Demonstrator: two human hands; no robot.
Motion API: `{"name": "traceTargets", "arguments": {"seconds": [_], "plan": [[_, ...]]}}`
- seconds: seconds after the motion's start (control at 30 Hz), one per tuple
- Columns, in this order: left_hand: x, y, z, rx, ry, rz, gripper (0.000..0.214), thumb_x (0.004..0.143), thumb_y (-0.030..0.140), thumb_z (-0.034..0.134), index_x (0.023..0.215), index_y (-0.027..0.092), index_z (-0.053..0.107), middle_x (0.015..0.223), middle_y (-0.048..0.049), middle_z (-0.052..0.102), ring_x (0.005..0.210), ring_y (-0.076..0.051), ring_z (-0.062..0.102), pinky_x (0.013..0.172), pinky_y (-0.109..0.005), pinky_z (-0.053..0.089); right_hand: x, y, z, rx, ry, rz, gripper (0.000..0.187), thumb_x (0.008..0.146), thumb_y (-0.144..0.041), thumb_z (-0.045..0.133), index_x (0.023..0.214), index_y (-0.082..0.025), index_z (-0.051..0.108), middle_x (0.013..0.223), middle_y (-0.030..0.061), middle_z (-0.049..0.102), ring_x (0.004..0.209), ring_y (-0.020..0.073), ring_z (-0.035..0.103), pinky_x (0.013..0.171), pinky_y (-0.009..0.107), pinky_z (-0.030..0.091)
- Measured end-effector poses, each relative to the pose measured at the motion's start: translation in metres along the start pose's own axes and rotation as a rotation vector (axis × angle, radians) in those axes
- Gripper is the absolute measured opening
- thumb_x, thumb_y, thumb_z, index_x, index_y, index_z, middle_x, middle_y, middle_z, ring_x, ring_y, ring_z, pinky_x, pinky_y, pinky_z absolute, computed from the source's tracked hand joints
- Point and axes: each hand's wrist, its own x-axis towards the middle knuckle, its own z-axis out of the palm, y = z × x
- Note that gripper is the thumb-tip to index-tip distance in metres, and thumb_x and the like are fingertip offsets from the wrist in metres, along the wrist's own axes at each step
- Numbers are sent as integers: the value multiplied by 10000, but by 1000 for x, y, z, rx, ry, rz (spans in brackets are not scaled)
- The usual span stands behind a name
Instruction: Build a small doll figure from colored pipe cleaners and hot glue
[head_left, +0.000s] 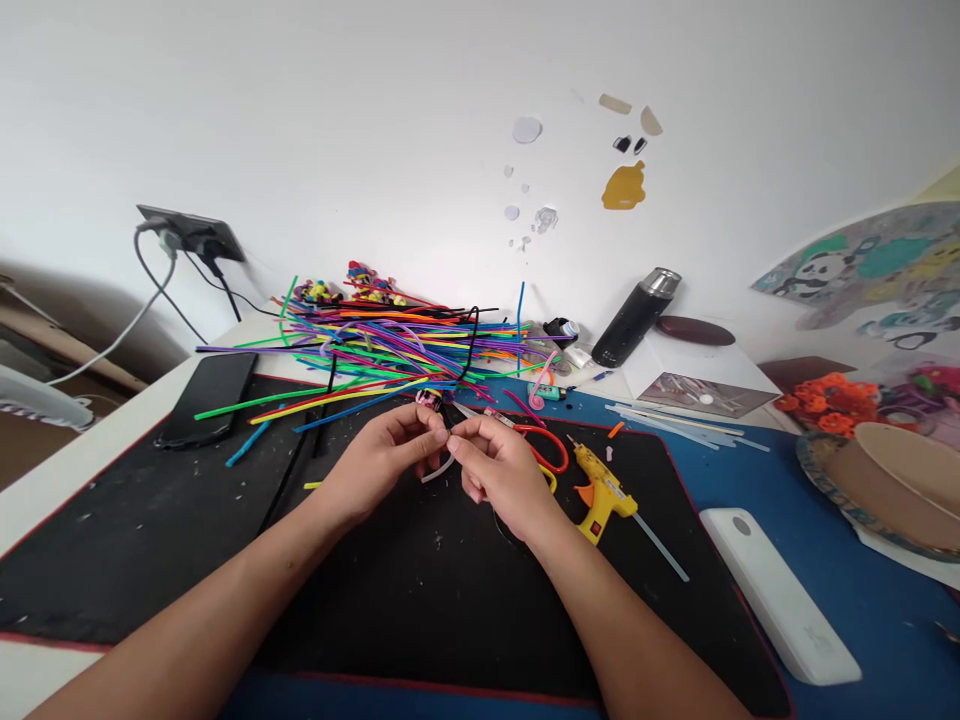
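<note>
My left hand [391, 448] and my right hand [496, 462] meet fingertip to fingertip above the black mat. Both are closed in a pinch around a short, pale pipe cleaner [438, 473], whose curved end hangs out below the fingers; the rest of it is hidden. A small pink-and-black object [429, 399] shows just beyond my left fingertips, and I cannot tell whether they touch it. Red-handled scissors [556, 448] lie behind my right hand, partly covered by it. To the right of that hand rests a yellow hot glue gun [600, 488] with a glue stick in its back.
A heap of colourful pipe cleaners [390, 340] spreads along the wall. A dark phone [210, 398] lies at left. On the right are a black flask [637, 318], loose glue sticks [682, 425], a white oblong case [780, 595] and a round tray [825, 480].
</note>
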Motion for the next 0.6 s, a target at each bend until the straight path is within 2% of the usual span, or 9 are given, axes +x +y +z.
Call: {"name": "traceTargets", "arguments": {"seconds": [0.23, 0.6], "plan": [[-1, 6, -1, 108, 0, 12, 369, 842, 534, 814, 842, 195, 667, 706, 15, 624, 607, -141, 562, 592, -266, 451, 0, -1, -2, -71, 21, -34, 305, 901, -503, 713, 959, -208, 665, 548, -82, 522, 421, 99, 452, 435, 241, 343], [0, 2, -3, 144, -110, 9, 390, 881, 568, 773, 886, 195, 661, 717, 16, 615, 616, -141, 547, 597, -271, 455, 0, -1, -3, -90, 58, -64, 254, 907, -454, 707, 869, -215, 630, 549, -83, 515, 405, 89, 444, 428, 242, 327]]}}
